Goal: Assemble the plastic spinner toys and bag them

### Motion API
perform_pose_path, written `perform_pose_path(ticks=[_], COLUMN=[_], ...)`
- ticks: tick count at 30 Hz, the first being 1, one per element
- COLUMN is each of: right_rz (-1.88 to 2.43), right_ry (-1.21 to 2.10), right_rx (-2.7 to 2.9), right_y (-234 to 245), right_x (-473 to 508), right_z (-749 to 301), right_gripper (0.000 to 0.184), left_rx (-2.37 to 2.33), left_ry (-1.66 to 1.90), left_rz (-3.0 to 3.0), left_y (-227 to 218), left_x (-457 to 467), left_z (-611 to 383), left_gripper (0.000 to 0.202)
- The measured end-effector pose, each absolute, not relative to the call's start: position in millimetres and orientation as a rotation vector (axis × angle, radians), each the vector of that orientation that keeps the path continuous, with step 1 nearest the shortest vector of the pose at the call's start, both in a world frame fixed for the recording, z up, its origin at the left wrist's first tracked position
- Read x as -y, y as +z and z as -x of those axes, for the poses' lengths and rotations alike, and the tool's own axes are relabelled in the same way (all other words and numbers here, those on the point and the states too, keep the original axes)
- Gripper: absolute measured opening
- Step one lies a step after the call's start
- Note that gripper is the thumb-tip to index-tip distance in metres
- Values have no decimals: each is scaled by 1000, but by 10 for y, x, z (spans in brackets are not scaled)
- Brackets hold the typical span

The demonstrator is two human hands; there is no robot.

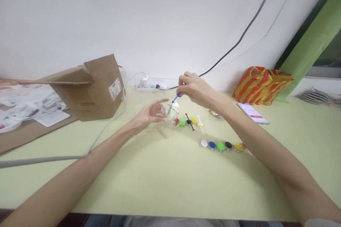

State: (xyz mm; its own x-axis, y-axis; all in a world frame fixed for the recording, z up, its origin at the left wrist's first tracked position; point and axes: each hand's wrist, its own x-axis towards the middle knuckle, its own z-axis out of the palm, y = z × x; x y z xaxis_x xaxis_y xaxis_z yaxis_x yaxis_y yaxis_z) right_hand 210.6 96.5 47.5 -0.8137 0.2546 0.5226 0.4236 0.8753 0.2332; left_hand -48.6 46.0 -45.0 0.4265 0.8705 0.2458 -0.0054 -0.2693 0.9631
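From my end, far left of the left hand, I see loose white papers (pixel 29 104) beside a cardboard box (pixel 102 94), its flaps raised and its inside turned away from me. The left hand (pixel 149 114) is half open, fingers curled beside a clear plastic thing (pixel 172 116); the glare and blur there keep me from saying whether it grips it or merely steadies it. Just above that plastic, the right hand (pixel 194 87) pinches a thin blue piece (pixel 175 98) by its upper end, I judge so the lower end stays free and in sight. Below the right hand, a red piece (pixel 177 122), green, black, yellow and white ones sit close together, seemingly sorted by colour within easy reach. Nearer me, below that hand's wrist, small round discs in clear casings (pixel 220 147) form a row across the tabletop (pixel 160 181), probably lined up to keep the colours apart; the forearm hides part of the last. Right of the right hand lie a phone (pixel 253 112) and, behind it, a striped bag (pixel 262 87) standing upright, contents hidden.
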Motion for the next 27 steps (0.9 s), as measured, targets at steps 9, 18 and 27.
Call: perform_pose_path(ticks=[9, 18, 27], right_rz=[436, 587, 389], right_ry=[-415, -540, -344], right_rx=[2576, 2480, 2600], right_y=[471, 596, 579], right_x=[-882, -774, -665], right_z=[-2038, -2110, -2002], right_gripper=[29, 32, 28], left_rx=[-830, -906, -863], left_ry=[1056, 1056, 1074], left_rz=[-1608, -1723, -1699], left_y=[-447, -476, -482], left_x=[-416, -461, -447], left_z=[410, 453, 435], left_gripper=[27, 29, 24])
